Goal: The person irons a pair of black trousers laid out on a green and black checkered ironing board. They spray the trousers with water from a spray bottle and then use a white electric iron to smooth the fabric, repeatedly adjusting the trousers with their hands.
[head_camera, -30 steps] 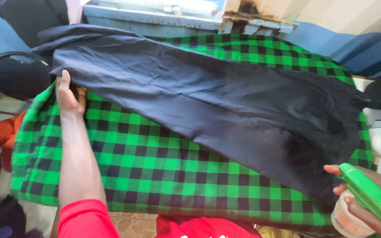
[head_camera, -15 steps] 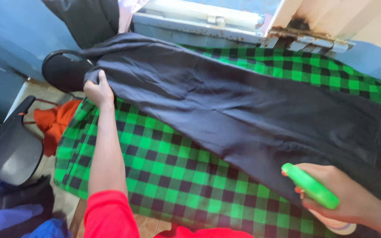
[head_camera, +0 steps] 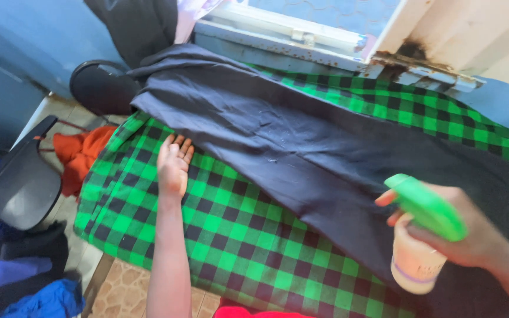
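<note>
Dark navy garment (head_camera: 301, 141) lies spread across the green-and-black checked cloth (head_camera: 219, 235) that covers the table, running from the upper left of the frame, near the window sill (head_camera: 301, 41), down to the lower right edge. Half a second ago your left hand (head_camera: 174, 165) was pressed on the garment's left end; now it has come off the fabric and rests palm-down on the checked cloth just below the garment's near edge, fingers (head_camera: 179, 146) straight and close together, holding nothing. They point up toward the dark fabric and stop just short of it, so the garment is no longer pinned at that end.

Your right hand (head_camera: 443, 229) sits at the lower right of the frame, closed around a spray bottle (head_camera: 420, 235) with a green trigger head and a pale body. Since a moment ago it has risen higher in the frame and the nozzle now points left over the garment's middle. Your fingers (head_camera: 391, 197) wrap the neck, with one lying at the trigger; you cannot tell from this view whether it is being squeezed. A few pale specks show on the fabric near the centre of the frame, to the left of the nozzle.

At the left edge you see a dark chair (head_camera: 22, 182) and an orange cloth (head_camera: 81, 153) on the floor.
</note>
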